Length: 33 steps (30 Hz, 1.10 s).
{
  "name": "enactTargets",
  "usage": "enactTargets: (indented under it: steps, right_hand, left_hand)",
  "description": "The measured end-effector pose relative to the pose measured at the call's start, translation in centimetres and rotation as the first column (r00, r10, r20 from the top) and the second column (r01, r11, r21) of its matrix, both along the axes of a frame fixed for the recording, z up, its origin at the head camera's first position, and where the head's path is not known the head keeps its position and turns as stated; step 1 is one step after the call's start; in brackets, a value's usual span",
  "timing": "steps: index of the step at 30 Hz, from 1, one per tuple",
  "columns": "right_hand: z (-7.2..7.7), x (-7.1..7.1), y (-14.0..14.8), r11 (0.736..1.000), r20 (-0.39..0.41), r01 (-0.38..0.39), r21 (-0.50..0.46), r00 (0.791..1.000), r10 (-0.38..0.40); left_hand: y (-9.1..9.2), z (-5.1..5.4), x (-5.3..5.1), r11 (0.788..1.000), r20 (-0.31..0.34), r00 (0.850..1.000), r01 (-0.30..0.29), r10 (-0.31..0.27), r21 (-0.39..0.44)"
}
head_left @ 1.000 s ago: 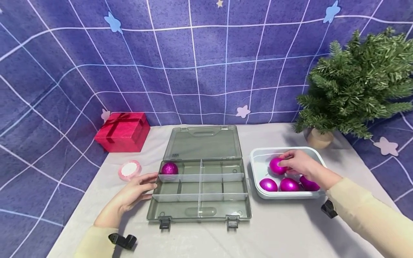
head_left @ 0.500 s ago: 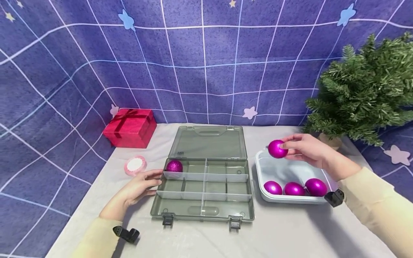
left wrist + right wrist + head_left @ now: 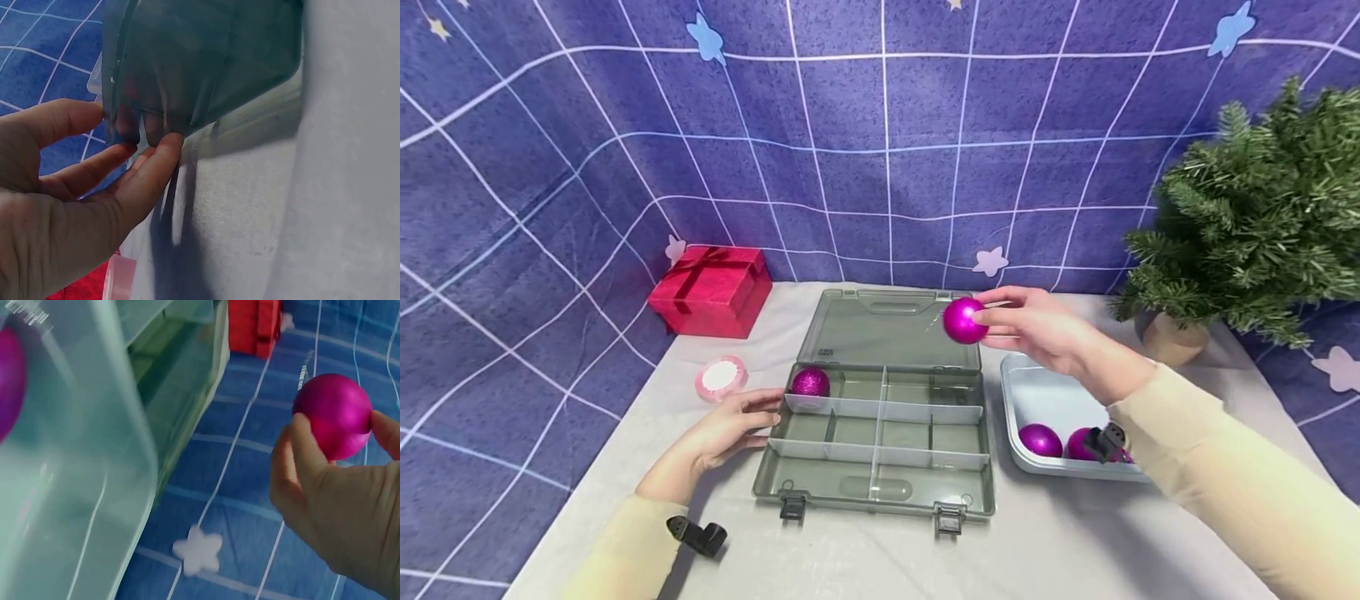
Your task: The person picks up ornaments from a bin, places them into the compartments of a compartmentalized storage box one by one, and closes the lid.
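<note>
My right hand (image 3: 1037, 329) pinches a shiny magenta Christmas bauble (image 3: 964, 320) between thumb and fingers, above the right part of the open lid of a grey see-through divided box (image 3: 872, 493). In the right wrist view, the bauble (image 3: 333, 417) sits at the fingertips. A glittery magenta bauble (image 3: 811, 382) lies in the box's back left compartment. Fingertips of my left hand (image 3: 722, 433) touch the box's left side wall, as the left wrist view also shows. Right of the box, a pale blue tub (image 3: 1060, 392) holds more magenta baubles (image 3: 1040, 441), partly hidden by my right wrist.
A red gift box (image 3: 711, 292) with a dark ribbon stands at the back left. In front of it lies a pink and white roll (image 3: 721, 379). A small artificial fir tree (image 3: 1255, 217) rises at the back right. Behind everything hangs a blue gridded cloth (image 3: 850, 100).
My right hand has lifted a bauble out of the tub and carried it left, over the box's lid. The left hand stays at the box's side. The head view has shifted slightly.
</note>
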State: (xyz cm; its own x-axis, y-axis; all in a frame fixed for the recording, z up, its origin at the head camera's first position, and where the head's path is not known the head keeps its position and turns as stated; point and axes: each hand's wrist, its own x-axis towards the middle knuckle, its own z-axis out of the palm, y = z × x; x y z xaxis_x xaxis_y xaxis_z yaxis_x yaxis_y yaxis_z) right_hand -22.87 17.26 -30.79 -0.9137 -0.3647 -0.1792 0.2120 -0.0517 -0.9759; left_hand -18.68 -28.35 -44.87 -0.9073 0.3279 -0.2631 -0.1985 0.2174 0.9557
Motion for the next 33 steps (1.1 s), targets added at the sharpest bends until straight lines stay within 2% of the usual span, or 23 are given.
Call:
enactTargets:
  steps: [6,13,19,23,26,30,33]
  right_hand:
    - [-0.9,-0.4,-4.7,0.994,0.037,-0.033,0.108,0.999,0.029]
    - [-3.1,-0.4,-10.2,0.983,0.050,-0.067,0.171,0.997,0.059]
    - [-5.3,-0.4,-13.0,0.978,0.018,-0.069,0.199,0.998,0.067]
    - [-6.6,-0.5,-13.9,0.966,-0.050,-0.059,0.250,0.996,0.074]
    - [-7.3,-0.6,-14.2,0.931,-0.165,-0.027,0.365,0.982,0.093]
    - [-7.8,-0.6,-14.5,0.853,-0.308,0.031,0.521,0.939,0.155]
    - [-8.0,-0.6,-14.6,0.815,-0.357,0.058,0.577,0.915,0.187]
  left_hand:
    - [-0.1,0.1,-0.2,1.000,0.002,1.000,0.004,-0.004,0.009]
    - [0.0,0.1,0.0,1.000,0.002,1.000,0.003,-0.003,0.017]
    - [0.0,-0.1,0.0,1.000,0.002,1.000,-0.001,0.001,0.010]
    - [0.0,-0.1,-0.1,1.000,0.001,1.000,0.023,-0.023,0.012]
    - [-0.1,-0.2,-0.1,0.999,0.000,0.999,0.036,-0.036,0.017]
    - [-0.1,-0.1,-0.1,1.000,0.001,1.000,0.026,-0.026,0.012]
    - [-0.1,-0.1,-0.1,1.000,0.006,1.000,0.010,-0.010,0.007]
